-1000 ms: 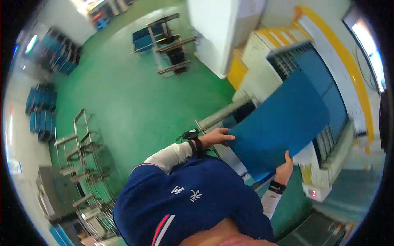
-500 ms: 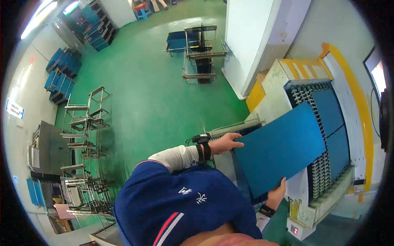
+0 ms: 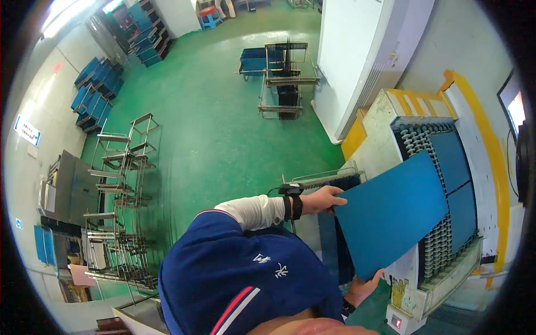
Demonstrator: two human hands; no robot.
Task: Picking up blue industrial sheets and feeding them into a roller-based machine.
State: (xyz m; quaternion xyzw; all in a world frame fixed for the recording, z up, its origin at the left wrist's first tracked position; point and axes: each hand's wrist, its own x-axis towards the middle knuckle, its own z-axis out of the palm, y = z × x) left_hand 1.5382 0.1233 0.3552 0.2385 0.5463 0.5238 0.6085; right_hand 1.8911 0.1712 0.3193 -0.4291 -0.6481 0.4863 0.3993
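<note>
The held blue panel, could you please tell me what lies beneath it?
Rollers show around its right end, dark panels beside its left edge; whatever is directly under the blue panel is covered.

From the middle of our view, at four o'clock, our left hand holds the left corner of a sheet and our right hand its near corner. The sheet's far end is above the rollers of a machine at three o'clock; beyond it, two other sheets lie on those rollers. At twelve o'clock stands a rack, left of a cabinet at one. A stool is at eleven, stacked trays at ten, bare frames from nine to eight.
</note>
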